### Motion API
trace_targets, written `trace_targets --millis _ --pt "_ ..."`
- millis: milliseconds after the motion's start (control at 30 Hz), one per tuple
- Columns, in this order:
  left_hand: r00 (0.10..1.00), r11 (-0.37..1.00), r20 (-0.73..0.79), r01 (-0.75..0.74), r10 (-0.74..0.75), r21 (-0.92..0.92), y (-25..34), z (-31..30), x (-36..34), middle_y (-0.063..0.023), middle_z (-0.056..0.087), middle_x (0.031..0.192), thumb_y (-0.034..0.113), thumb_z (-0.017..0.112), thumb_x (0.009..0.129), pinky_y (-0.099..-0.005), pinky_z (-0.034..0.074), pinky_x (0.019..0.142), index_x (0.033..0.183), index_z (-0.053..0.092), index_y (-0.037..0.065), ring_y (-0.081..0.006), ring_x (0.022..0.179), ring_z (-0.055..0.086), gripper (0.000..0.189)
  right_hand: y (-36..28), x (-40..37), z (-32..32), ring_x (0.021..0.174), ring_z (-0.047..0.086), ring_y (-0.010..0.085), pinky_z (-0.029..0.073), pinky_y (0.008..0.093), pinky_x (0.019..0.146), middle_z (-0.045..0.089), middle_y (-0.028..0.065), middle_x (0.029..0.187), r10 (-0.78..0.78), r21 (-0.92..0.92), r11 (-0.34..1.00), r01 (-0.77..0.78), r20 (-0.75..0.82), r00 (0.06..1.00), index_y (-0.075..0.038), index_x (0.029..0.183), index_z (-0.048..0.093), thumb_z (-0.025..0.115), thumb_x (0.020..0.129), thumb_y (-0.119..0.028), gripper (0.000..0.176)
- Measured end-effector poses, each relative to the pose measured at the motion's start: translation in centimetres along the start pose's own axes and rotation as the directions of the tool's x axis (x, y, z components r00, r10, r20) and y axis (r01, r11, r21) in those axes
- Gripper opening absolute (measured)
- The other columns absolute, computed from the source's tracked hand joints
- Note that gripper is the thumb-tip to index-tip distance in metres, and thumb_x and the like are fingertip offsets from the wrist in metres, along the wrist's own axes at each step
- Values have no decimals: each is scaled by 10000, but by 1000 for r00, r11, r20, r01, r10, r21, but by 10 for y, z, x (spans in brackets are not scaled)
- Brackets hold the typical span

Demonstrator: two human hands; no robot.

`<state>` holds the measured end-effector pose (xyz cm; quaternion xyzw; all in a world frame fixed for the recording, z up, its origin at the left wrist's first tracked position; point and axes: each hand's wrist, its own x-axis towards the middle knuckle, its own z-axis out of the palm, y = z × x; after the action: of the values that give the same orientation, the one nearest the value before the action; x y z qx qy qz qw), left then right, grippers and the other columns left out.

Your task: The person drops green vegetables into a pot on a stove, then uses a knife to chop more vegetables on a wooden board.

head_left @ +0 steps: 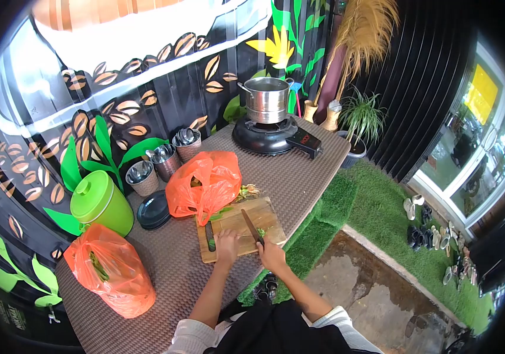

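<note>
My right hand (272, 255) is closed around the handle of a kitchen knife (249, 222), whose blade points away from me over the wooden cutting board (243, 227). Close to the blade lies a small bit of chopped green herb (261, 232). Flat on the left part of the board rests my left hand (227, 245), fingers spread and holding nothing visible. Just left of it is a narrow dark strip (209, 231) with something green (212, 243) at its near end; I cannot make out what it is. Herb stems (249, 191) lie at the board's far edge.
An orange plastic bag (208, 180) sits behind the board; another orange bag (114, 274) stands left. Dark plates (154, 210), cutlery cups (164, 160) and a green lidded bucket (100, 203) line the wall side. A steel pot (266, 100) stands on a black gas stove (262, 137).
</note>
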<state>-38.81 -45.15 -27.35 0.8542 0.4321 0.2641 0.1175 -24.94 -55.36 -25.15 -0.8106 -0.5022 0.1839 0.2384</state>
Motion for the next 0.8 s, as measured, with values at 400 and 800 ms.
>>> trace_targets --millis 400,800 --pt "1000 932 -19 -4 -4 -363 15 3 -3 -145 604 924 117 589 851 -433 428 818 911 611 39 -345 906 557 101 -9 -7 1 736 623 474 495 558 663 633 281 782 4 -6 1000 -4 -5 1000 -45 1054 450 441 953 -326 298" --pt "982 894 -163 14 -98 -447 19 26 -18 -152 609 893 77 649 803 -414 441 808 872 654 6 -351 907 548 99 -19 -19 -3 795 654 440 524 513 699 651 275 819 -9 -118 993 20 98 995 8 1028 437 433 961 -281 297"
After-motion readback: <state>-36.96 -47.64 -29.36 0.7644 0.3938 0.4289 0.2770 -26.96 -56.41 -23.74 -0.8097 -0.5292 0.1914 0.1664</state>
